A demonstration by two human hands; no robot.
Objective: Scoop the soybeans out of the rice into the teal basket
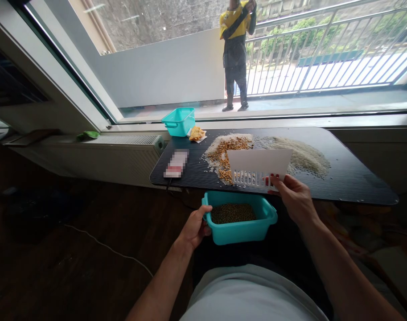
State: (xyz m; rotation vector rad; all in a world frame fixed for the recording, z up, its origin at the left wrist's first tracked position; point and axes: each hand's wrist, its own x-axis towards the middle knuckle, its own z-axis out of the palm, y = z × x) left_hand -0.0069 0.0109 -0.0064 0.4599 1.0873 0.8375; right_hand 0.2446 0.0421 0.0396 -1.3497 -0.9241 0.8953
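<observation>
My left hand (195,228) grips the left end of a turquoise plastic bin (241,232), thumb over the rim. Small greenish-brown beans (234,213) cover the bin's bottom. Held up between the thumb and fingers of my right hand (295,196) is a white slotted card (259,161), with a row of cut-out slots along its lower part. Behind the card, on the dark table, lie yellow-orange kernels (232,145) mixed with white grains. A pile of pale rice-like grains (302,154) spreads to the right of them. The bin is just below the table's near edge.
Another turquoise bin (179,122) stands at the table's far left corner, beside a crumpled yellowish item (197,133). A blurred-out device (176,163) with a cable lies on the dark table (353,183). Beyond the window a person (236,53) stands near a railing.
</observation>
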